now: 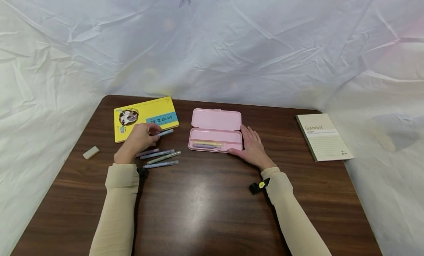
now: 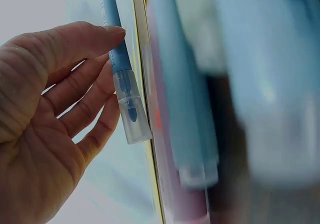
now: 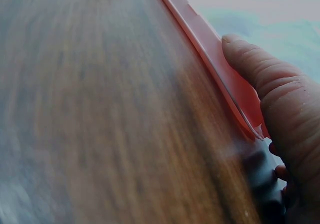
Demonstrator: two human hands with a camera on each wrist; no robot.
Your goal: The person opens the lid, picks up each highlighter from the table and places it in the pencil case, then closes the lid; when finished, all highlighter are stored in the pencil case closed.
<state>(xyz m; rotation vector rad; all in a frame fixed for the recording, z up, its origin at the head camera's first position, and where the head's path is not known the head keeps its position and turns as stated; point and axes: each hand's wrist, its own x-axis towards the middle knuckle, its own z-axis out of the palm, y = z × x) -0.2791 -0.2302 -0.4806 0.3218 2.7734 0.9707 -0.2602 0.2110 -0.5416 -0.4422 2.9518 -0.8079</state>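
Observation:
In the head view my left hand (image 1: 138, 139) pinches a blue marker (image 1: 165, 132) between thumb and fingers, just over the front edge of a yellow book. The left wrist view shows the clear cap of this marker (image 2: 120, 58) and its dark tip inside. Several more markers (image 1: 163, 157) lie side by side on the table, near my left wrist. A pink pencil case (image 1: 216, 119) lies with its lid folded back. Inside its front compartment are a yellow and a purple marker (image 1: 207, 146). My right hand (image 1: 252, 147) touches the case's right end, thumb at the front rim, fingers extended along the side.
The yellow book (image 1: 142, 105) lies at the back left, and a white eraser (image 1: 91, 152) sits at the left edge. A cream notebook (image 1: 324, 137) lies at the far right. White sheeting (image 1: 212, 49) hangs behind the dark wooden table (image 1: 198, 211).

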